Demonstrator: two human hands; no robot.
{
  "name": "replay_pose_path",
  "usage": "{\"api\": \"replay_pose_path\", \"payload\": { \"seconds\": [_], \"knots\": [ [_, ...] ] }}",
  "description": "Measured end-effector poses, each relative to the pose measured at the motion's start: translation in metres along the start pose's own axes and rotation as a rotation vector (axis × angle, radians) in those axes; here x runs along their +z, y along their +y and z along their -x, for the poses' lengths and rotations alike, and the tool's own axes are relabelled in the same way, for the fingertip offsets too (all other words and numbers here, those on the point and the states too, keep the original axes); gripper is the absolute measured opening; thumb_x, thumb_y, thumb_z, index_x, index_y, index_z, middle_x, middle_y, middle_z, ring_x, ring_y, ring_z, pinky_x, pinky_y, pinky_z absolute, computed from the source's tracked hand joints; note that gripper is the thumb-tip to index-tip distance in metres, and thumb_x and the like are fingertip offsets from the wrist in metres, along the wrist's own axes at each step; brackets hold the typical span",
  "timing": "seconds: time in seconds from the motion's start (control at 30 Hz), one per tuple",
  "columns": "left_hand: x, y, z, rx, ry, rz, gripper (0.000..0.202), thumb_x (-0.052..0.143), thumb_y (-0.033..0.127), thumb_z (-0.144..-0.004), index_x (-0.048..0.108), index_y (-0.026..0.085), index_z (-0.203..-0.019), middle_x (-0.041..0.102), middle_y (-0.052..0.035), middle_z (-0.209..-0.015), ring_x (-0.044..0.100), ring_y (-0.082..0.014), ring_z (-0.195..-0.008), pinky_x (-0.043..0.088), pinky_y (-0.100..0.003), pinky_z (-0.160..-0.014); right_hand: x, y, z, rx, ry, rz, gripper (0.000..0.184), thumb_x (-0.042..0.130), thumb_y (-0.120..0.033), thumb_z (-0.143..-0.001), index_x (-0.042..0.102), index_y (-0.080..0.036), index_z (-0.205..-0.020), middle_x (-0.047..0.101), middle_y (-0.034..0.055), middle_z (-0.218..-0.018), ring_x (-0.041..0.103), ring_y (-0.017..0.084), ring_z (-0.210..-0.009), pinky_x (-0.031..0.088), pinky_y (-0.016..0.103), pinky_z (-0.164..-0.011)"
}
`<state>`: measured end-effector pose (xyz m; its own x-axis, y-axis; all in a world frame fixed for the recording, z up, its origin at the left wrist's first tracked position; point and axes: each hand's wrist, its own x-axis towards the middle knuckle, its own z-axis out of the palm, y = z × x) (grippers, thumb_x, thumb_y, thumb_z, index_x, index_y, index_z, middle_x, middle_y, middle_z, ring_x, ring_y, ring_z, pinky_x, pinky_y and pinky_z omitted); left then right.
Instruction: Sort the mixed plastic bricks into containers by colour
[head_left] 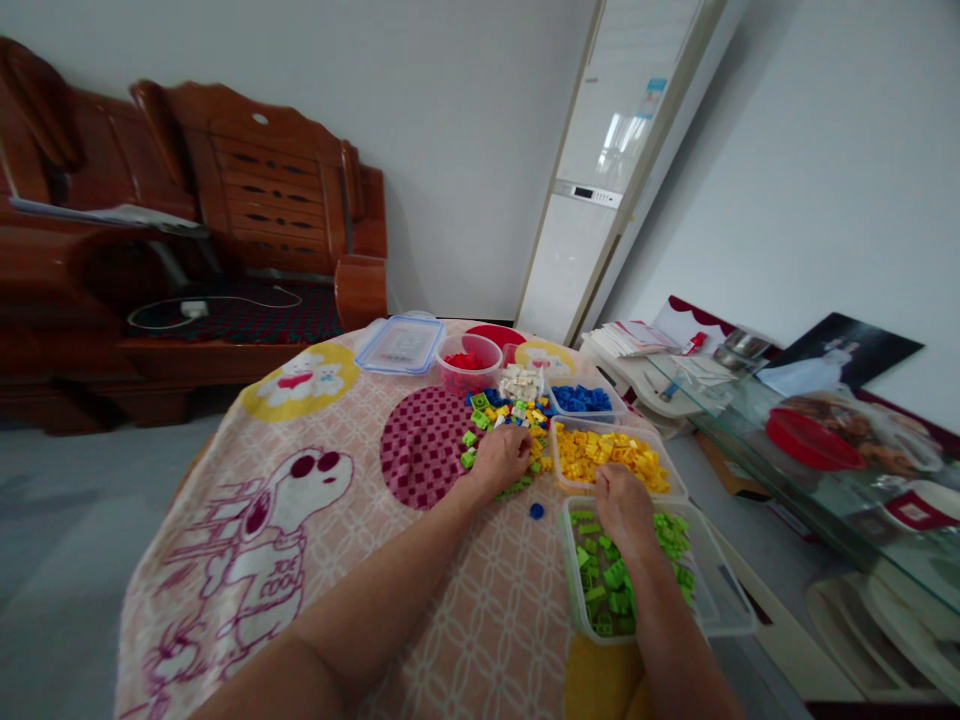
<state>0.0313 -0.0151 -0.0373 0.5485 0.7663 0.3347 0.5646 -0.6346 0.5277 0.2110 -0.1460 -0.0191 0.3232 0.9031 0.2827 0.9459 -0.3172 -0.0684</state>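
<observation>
My left hand [502, 458] is at the near side of a mixed pile of toy building bricks [538, 412], its fingers curled down among them; whatever it pinches is hidden. My right hand [624, 500] hangs where the box of yellow bricks [592, 455] meets the box of green bricks [613, 575]. Its fingers are closed together, and anything inside them is too small to make out. A round blue piece [536, 511] lies alone on the cloth between my hands.
Beyond the pile are a box of blue bricks [581, 399], white bricks [519, 381] and a round tub of red bricks [469, 364]. A blue-rimmed lid [400, 345] lies at the back left. A glass shelf [817, 470] stands right of the patterned tablecloth [352, 570].
</observation>
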Motion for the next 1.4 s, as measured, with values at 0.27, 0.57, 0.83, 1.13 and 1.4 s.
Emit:
{"api": "replay_pose_path", "payload": {
  "seconds": [0.27,0.57,0.83,1.13,1.4],
  "knots": [
    [0.006,0.006,-0.001,0.082,0.043,0.206,0.017,0.055,0.007,-0.076,0.068,0.015,-0.084,0.069,-0.0042,-0.083,0.060,-0.0139,-0.075,0.045,-0.023,-0.073,-0.001,-0.001,-0.001,0.015,-0.018,-0.005,0.032,0.039,-0.018,-0.096,0.067,-0.014,-0.081,0.069,0.0093,-0.086,0.060,0.018,-0.082,0.036,0.027,-0.076],
    [0.004,0.023,0.002,0.161,0.080,0.392,0.017,0.057,0.005,-0.075,0.068,0.015,-0.084,0.068,-0.0019,-0.080,0.059,-0.0115,-0.071,0.045,-0.022,-0.073,0.000,-0.001,-0.002,0.026,-0.031,-0.008,0.031,0.040,-0.018,-0.096,0.068,-0.013,-0.082,0.069,0.0104,-0.087,0.061,0.018,-0.083,0.036,0.028,-0.075],
    [0.011,0.029,0.004,0.256,0.032,0.388,0.024,0.054,0.002,-0.075,0.071,0.015,-0.087,0.070,-0.0036,-0.083,0.061,-0.0124,-0.075,0.048,-0.024,-0.079,-0.001,-0.002,-0.002,0.023,-0.021,-0.017,0.031,0.041,-0.017,-0.095,0.069,-0.014,-0.083,0.069,0.0106,-0.087,0.061,0.018,-0.084,0.036,0.027,-0.077],
    [-0.008,-0.010,-0.009,-0.009,0.099,0.222,0.023,0.056,0.006,-0.075,0.072,0.015,-0.089,0.073,-0.0042,-0.085,0.064,-0.0140,-0.076,0.047,-0.022,-0.074,0.001,0.000,-0.001,0.013,-0.001,-0.015,0.031,0.040,-0.017,-0.096,0.068,-0.014,-0.081,0.068,0.0094,-0.086,0.060,0.017,-0.082,0.036,0.027,-0.076],
    [-0.012,0.003,0.000,0.013,-0.168,-0.083,0.018,0.058,0.020,-0.079,0.074,0.020,-0.088,0.073,-0.0044,-0.091,0.065,-0.0180,-0.085,0.046,-0.024,-0.072,0.000,-0.002,-0.001,0.014,0.002,-0.023,0.031,0.041,-0.017,-0.095,0.068,-0.014,-0.079,0.068,0.0094,-0.085,0.060,0.018,-0.082,0.036,0.027,-0.075]
  ]
}}
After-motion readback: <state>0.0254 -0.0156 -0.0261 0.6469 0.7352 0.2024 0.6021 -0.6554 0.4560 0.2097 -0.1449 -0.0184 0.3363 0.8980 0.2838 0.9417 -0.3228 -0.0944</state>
